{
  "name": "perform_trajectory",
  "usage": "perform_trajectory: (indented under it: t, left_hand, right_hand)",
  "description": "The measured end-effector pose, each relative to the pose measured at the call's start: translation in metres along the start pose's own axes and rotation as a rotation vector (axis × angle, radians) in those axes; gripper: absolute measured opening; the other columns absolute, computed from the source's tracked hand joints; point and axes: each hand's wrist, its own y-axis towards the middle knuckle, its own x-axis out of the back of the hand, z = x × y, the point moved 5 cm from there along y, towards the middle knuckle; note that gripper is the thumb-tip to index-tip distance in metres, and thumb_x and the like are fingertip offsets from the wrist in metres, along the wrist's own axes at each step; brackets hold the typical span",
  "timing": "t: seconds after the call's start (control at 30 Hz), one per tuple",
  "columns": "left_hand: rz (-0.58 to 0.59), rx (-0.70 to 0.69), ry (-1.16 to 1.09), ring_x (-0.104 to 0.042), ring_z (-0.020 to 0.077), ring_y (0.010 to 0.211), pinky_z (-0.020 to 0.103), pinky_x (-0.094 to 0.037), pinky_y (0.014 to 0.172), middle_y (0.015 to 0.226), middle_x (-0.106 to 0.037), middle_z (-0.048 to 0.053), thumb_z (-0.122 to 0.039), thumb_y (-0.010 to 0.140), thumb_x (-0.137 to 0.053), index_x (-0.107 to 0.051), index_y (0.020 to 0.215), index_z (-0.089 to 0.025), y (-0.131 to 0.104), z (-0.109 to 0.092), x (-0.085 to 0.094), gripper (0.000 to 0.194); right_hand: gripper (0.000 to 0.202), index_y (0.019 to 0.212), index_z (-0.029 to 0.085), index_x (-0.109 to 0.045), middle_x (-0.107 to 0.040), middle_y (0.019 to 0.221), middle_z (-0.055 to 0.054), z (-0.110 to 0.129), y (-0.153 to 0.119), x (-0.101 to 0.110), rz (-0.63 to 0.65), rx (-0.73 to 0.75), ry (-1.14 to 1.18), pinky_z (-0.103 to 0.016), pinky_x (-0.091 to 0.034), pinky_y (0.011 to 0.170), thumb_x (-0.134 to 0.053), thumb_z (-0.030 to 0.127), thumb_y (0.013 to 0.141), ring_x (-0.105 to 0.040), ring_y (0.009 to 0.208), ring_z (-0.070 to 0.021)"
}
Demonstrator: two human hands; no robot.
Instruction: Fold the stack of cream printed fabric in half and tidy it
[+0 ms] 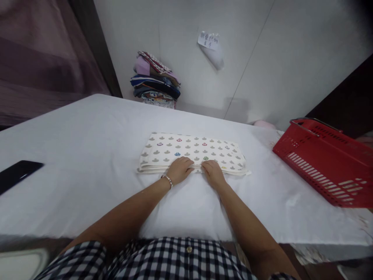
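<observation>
A cream folded cloth [192,149] with rows of small grey shapes and a few coloured ones lies flat on the white-covered table [96,155]. Its layers show along the near edge. My left hand [180,170], with a bracelet [167,180] on the wrist, grips that edge just left of the middle, fingers on top and thumb at the front. A little to its right, my right hand [213,174] pinches the same edge with curled fingers. A short gap separates the two hands. Whether the cloth is a garment, I cannot tell.
A red plastic basket [326,163] with a metal handle stands at the right. On the far left lies a black phone-like slab [19,175]. A stack of folded clothes [156,79] rises beyond the far edge, by the wall bearing a paper note [208,40].
</observation>
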Motion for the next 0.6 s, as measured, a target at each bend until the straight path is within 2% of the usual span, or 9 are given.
perform_trajectory:
  t: [0.37,0.6]
  left_hand:
    - [-0.027,-0.012,-0.012,-0.052,0.0173,0.084,0.032,-0.041,0.077,0.086,-0.059,0.004,-0.029,0.089,-0.046,-0.061,0.085,-0.019,0.0023,-0.0007,0.0044,0.018]
    - [-0.049,0.041,-0.018,-0.052,0.0169,0.08,0.032,-0.041,0.075,0.083,-0.058,0.004,-0.027,0.091,-0.042,-0.057,0.083,-0.018,0.0073,0.0015,0.0053,0.019]
  right_hand:
    - [0.024,0.095,0.018,-0.059,-0.061,0.095,-0.009,0.0032,0.003,0.0029,0.017,-0.041,-0.019,-0.035,-0.039,0.081,-0.036,0.022,0.093,-0.049,0.091,-0.0211]
    - [0.024,0.108,0.018,-0.056,-0.06,0.102,-0.008,0.0064,0.0029,0.002,0.025,-0.006,-0.025,-0.035,-0.037,0.084,-0.043,0.029,0.092,-0.048,0.095,-0.0213]
